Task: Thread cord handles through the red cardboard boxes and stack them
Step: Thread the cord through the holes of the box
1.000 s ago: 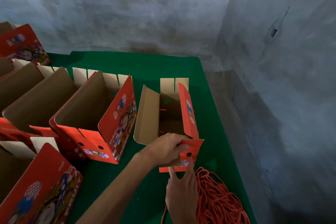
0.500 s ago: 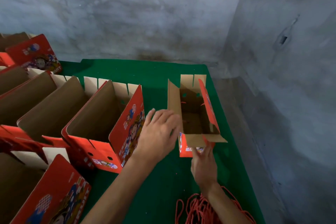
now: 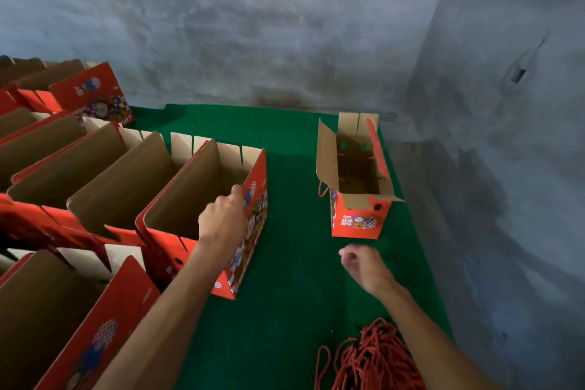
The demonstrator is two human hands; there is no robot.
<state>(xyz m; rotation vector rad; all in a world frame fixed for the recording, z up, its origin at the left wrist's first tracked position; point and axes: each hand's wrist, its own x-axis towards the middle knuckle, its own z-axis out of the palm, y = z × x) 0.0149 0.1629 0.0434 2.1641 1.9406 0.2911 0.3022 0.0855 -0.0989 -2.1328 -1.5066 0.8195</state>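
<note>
A small red box (image 3: 357, 222) stands upright with its flaps open at the far right of the green mat (image 3: 285, 310). A loop of red cord (image 3: 323, 189) hangs at its left side. Neither hand touches it. My left hand (image 3: 223, 220) lies on the top edge of the right wall of the nearest open red box (image 3: 250, 231) in the row, fingers curled over that edge. My right hand (image 3: 364, 266) hovers over the mat just in front of the small box, loosely curled and holding nothing. A bundle of red cords (image 3: 375, 358) lies at the mat's near right.
Several open red boxes (image 3: 95, 174) with brown insides stand in rows along the left. One more box (image 3: 91, 320) sits at the near left. Grey concrete walls (image 3: 506, 136) close off the back and right, and the mat's right edge runs beside the wall.
Both hands left the small box, which now stands alone at the far right. My left hand moved left onto the nearest box of the row. My right hand drew back toward me.
</note>
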